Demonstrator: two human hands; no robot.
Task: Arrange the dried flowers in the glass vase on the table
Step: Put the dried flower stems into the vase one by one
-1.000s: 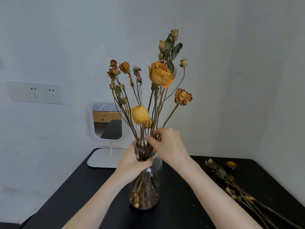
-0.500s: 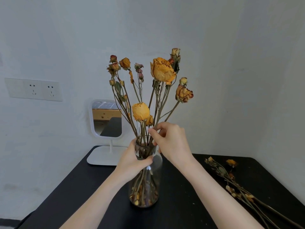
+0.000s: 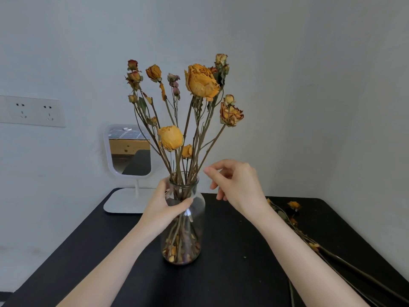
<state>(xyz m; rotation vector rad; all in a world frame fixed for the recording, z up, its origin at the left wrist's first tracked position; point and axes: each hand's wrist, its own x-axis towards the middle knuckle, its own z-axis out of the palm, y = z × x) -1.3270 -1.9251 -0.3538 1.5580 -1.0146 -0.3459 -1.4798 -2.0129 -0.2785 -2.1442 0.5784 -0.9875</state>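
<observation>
Clear glass vase [image 3: 188, 218] w/ narrow neck is gripped by left hand [image 3: 164, 207]; brittle dried roses [image 3: 200, 82] inside. Right hand [image 3: 235, 185] loosely curled, nothing held.

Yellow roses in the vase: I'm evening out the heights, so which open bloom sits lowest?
The round yellow rose at the left-centre, just above the glass vase neck. The big ruffled rose and the drooping rose stand higher.

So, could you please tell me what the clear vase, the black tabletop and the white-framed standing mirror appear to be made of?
The clear vase looks like smooth glass: stems show through. The black tabletop is matte, perhaps painted wood or laminate; I cannot tell which. The white-framed standing mirror seems glossy plastic around reflective glass.
</observation>
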